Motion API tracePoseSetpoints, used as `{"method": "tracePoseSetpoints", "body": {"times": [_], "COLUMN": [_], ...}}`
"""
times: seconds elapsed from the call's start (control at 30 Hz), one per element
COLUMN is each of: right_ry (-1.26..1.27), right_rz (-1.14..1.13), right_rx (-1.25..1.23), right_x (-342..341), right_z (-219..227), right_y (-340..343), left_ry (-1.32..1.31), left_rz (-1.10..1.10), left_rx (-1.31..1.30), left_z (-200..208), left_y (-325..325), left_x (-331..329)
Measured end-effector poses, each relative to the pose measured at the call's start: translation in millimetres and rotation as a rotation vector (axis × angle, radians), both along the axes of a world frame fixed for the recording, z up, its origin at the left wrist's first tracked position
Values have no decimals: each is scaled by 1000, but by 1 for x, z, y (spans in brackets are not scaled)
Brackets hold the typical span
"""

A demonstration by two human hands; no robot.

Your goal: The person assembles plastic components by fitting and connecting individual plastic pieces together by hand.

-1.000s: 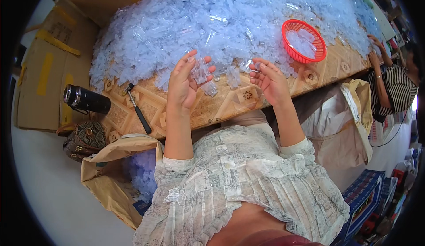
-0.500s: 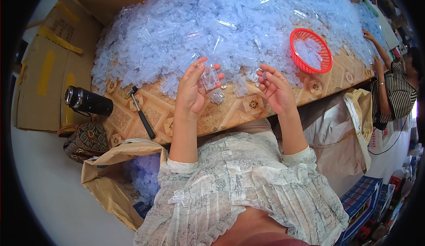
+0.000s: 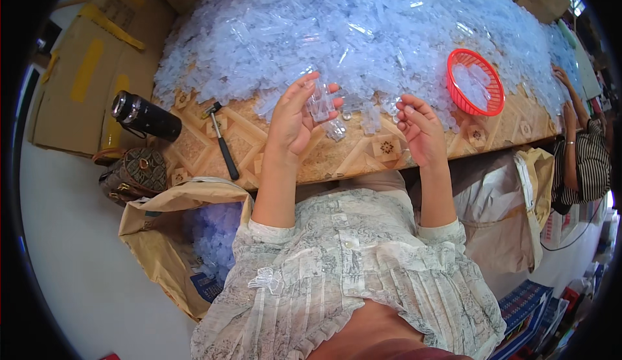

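Note:
My left hand (image 3: pixel 290 125) is raised over the near side of the table, its fingers closed around a clear, box-shaped plastic piece (image 3: pixel 320 103). To the right of it, my right hand (image 3: pixel 424 134) pinches a small clear plastic piece (image 3: pixel 396 106) between thumb and fingertips; its exact shape is too small to tell. Just below the left fingers, a few loose clear pieces (image 3: pixel 335 129) lie on the patterned tabletop (image 3: pixel 363 152). Beyond both hands spreads a big heap of clear, bluish plastic pieces (image 3: pixel 337 36).
A red basket (image 3: pixel 497 104) with clear pieces stands at right. Left are a hammer (image 3: pixel 224 147), black flask (image 3: pixel 152 119), patterned bag (image 3: pixel 139 171) and cardboard box (image 3: pixel 97 81). Open sacks (image 3: pixel 152 230) flank me below the edge. Another person (image 3: pixel 586 165) works at far right.
The view has shifted, so the table and its things sit farther right in the picture. Both hands keep their holds, staying raised over the near part of the table.

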State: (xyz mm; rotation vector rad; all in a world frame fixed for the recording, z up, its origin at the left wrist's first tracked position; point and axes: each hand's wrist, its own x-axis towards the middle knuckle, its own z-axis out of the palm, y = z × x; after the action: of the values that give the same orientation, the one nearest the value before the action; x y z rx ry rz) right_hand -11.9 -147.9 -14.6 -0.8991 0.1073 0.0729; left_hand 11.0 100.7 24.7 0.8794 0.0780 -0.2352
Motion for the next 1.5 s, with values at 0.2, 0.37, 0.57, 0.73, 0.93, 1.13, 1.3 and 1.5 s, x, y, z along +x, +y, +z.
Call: {"method": "tracePoseSetpoints", "body": {"times": [0.2, 0.37, 0.57, 0.73, 0.93, 1.13, 1.3, 1.5], "right_ry": [17, -33, 2, 21, 128, 232, 92, -883], "right_rz": [44, 49, 44, 23, 81, 221, 340, 39], "right_rx": [-58, -155, -167, -92, 36, 171, -353, -1319], "right_x": [8, 15, 17, 14, 35, 64, 87, 197], "right_z": [-2, 1, -3, -21, -7, -1, 35, 42], "right_y": [15, 22, 19, 19, 30, 45, 66, 104], "left_ry": [40, 51, 85, 128, 99, 59, 129, 92], "left_rz": [44, 58, 87, -16, -53, 14, 98, 60], "left_rx": [-2, -14, 36, 39, -12, -36, -101, -94], "left_z": [-11, -11, -16, -30, -28, -34, -35, -32], "left_y": [12, 15, 9, -5, 1, 24, 32, 34], "left_x": [3, 26, 50, 52, 57, 70, 65, 62]}}
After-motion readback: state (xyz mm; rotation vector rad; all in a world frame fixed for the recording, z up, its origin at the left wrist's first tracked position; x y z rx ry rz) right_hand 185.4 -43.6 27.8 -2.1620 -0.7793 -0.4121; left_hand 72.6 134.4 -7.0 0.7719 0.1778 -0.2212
